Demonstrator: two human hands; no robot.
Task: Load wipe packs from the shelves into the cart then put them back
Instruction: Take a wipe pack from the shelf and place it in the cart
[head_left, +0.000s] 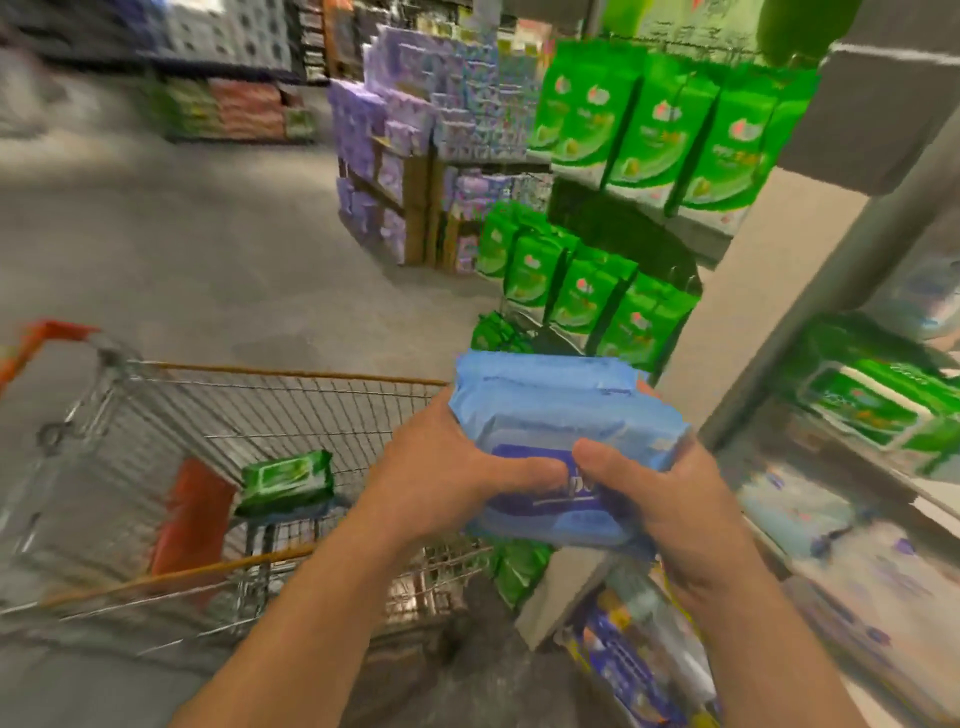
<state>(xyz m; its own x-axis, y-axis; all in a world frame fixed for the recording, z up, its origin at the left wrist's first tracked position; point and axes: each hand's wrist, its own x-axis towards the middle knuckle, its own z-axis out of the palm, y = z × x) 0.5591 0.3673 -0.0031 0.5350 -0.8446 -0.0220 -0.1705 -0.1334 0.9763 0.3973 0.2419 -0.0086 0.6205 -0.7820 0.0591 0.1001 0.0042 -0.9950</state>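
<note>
A stack of blue wipe packs (561, 410) is held in front of me by both hands, over the right end of the wire cart (291, 395). My left hand (447, 467) grips its left side with the thumb on top. My right hand (670, 499) clasps the right side, thumb on the label. A green wipe pack (285, 480) lies in the cart on a darker pack near the orange child-seat flap (189, 514). Rows of green packs (649, 140) stand on the shelves to the right.
Shelf uprights and a grey shelf edge (872, 109) stand at the right. A lower shelf holds green packs (872, 400) and pale packs. A purple product display (400, 140) stands ahead. Bare grey floor (182, 234) spreads left of the cart.
</note>
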